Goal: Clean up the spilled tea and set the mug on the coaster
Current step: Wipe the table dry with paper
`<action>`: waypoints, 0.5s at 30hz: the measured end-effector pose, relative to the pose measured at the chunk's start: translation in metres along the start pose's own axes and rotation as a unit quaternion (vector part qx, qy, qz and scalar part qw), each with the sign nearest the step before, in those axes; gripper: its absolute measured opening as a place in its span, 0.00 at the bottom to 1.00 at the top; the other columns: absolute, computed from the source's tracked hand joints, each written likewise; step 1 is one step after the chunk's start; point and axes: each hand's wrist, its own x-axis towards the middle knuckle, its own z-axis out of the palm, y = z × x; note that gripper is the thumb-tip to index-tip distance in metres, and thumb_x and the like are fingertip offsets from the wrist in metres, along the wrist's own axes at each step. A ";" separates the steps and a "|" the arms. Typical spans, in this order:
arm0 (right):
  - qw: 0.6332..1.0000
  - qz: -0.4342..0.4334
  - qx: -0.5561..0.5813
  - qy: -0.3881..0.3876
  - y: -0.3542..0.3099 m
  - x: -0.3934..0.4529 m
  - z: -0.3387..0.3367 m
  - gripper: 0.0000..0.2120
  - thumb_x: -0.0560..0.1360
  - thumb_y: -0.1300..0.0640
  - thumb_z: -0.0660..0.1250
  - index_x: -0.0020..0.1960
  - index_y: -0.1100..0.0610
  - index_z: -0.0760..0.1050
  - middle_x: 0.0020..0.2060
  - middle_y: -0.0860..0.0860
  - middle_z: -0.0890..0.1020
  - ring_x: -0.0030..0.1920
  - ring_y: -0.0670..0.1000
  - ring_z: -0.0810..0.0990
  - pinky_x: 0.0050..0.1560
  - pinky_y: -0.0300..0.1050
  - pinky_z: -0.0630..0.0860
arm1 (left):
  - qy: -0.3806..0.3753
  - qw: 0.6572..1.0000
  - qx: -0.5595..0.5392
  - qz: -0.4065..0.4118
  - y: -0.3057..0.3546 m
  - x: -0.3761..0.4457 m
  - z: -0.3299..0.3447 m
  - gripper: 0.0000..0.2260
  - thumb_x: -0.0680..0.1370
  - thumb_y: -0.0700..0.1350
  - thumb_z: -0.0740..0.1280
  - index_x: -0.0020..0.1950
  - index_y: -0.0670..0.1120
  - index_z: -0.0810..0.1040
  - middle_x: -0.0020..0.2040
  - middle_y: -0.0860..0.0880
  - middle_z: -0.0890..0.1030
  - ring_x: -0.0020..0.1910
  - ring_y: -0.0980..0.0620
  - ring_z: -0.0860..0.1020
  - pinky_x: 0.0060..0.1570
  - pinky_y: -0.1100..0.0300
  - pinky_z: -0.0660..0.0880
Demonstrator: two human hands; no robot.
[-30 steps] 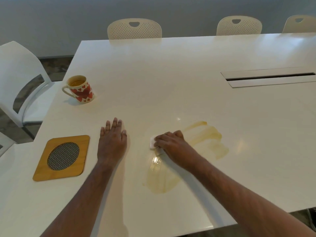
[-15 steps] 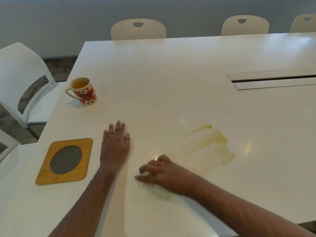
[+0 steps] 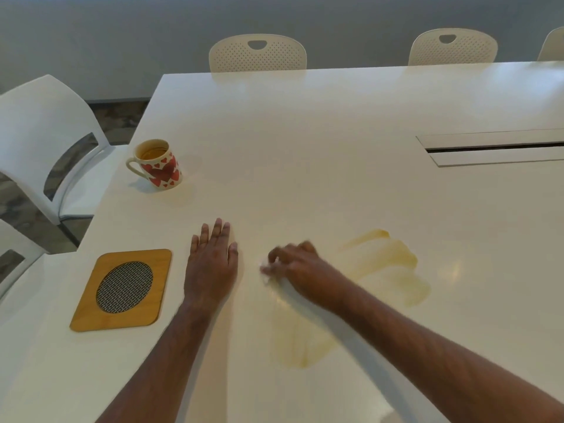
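A white mug with red hearts point(image 3: 158, 164) stands upright near the table's left edge, with tea in it. The wooden coaster with a round mesh centre point(image 3: 123, 290) lies at the near left, with nothing on it. Smeared tea point(image 3: 387, 264) spreads right of my right hand, and a second patch of tea point(image 3: 300, 349) lies under my right forearm. My right hand point(image 3: 297, 268) presses a small white tissue point(image 3: 265, 272) on the table, mostly hidden under the fingers and blurred. My left hand point(image 3: 212, 265) lies flat on the table, fingers spread, between coaster and tissue.
The white table point(image 3: 335, 154) has a cable slot point(image 3: 494, 148) at the right. White chairs stand at the left point(image 3: 45, 138) and beige chairs along the far edge point(image 3: 258, 53). The table's left edge steps inward near the coaster.
My right hand wiped toward me with the tissue, then back away to beside my left hand. The tea is more smeared. My left hand and the mug stayed put.
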 end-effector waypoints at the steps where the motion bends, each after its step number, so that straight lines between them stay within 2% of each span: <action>1: 0.999 -0.028 0.014 -0.020 -0.014 -0.008 0.001 0.15 0.82 0.51 0.60 0.63 0.45 0.82 0.58 0.47 0.80 0.57 0.50 0.78 0.56 0.50 0.64 | -0.002 1.000 0.001 0.001 -0.001 0.001 0.000 0.26 0.87 0.51 0.53 0.85 0.48 0.56 0.85 0.50 0.55 0.84 0.49 0.50 0.83 0.48 0.47; 5: 0.985 -0.146 0.001 -0.091 -0.056 -0.035 -0.002 0.16 0.84 0.54 0.61 0.70 0.45 0.75 0.64 0.45 0.76 0.61 0.47 0.74 0.58 0.49 0.64 | -0.013 1.000 -0.009 0.008 -0.003 0.003 -0.004 0.26 0.87 0.53 0.53 0.85 0.49 0.56 0.85 0.50 0.55 0.84 0.49 0.49 0.83 0.50 0.45; 8: 0.978 -0.179 -0.039 -0.098 -0.051 -0.035 -0.002 0.16 0.85 0.55 0.60 0.71 0.44 0.74 0.65 0.45 0.75 0.60 0.47 0.74 0.58 0.49 0.64 | -0.026 0.999 -0.001 0.031 -0.011 0.006 -0.009 0.26 0.87 0.56 0.53 0.85 0.51 0.56 0.85 0.52 0.54 0.84 0.50 0.49 0.82 0.51 0.45; 11: 0.988 -0.143 -0.023 -0.057 -0.027 -0.017 0.005 0.14 0.84 0.51 0.60 0.66 0.44 0.79 0.62 0.45 0.78 0.58 0.47 0.77 0.58 0.51 0.64 | -0.025 0.998 -0.011 0.048 -0.019 0.006 -0.011 0.25 0.87 0.56 0.54 0.84 0.53 0.58 0.84 0.54 0.56 0.84 0.52 0.50 0.82 0.51 0.45; 13: 0.996 -0.086 -0.025 0.002 -0.004 0.001 0.009 0.11 0.83 0.49 0.63 0.60 0.44 0.82 0.57 0.44 0.80 0.54 0.45 0.77 0.55 0.50 0.63 | -0.023 0.998 -0.031 0.051 -0.022 0.006 -0.012 0.25 0.87 0.56 0.54 0.84 0.54 0.60 0.84 0.55 0.58 0.84 0.53 0.51 0.82 0.53 0.45; 15: 0.998 -0.013 -0.037 0.039 0.023 0.021 0.008 0.12 0.81 0.51 0.62 0.56 0.44 0.84 0.55 0.43 0.80 0.52 0.45 0.78 0.53 0.48 0.60 | -0.027 0.997 -0.040 0.057 -0.025 0.006 -0.015 0.24 0.87 0.56 0.55 0.83 0.53 0.61 0.83 0.56 0.59 0.84 0.54 0.52 0.81 0.56 0.46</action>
